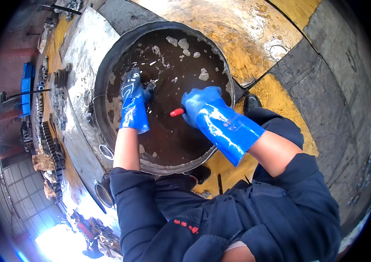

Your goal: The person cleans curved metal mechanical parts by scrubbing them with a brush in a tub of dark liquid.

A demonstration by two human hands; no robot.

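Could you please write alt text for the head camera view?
A person's left hand, in a long blue glove, reaches to murky brown liquid in a round grey tub; the right hand, gloved alike, holds a smooth red object above it. Pale foamy clumps dot the surface.

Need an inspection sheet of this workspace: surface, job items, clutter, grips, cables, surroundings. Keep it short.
Surface: yellow floor panels and dark grey floor panels, marked and stained.
Job items: round tub of dark brown liquid with pale floating patches; red handle.
Clutter: metal rings beside the tub; dark ridged parts farther left.
Grips: left grip, blue-gloved, at the liquid, hold unclear; right grip, blue-gloved, closed on the red handle.
Cables: cannot tell; thin dark line by the blue object may be cable or rod.
Surroundings: pale block wall, glaring light lower left.
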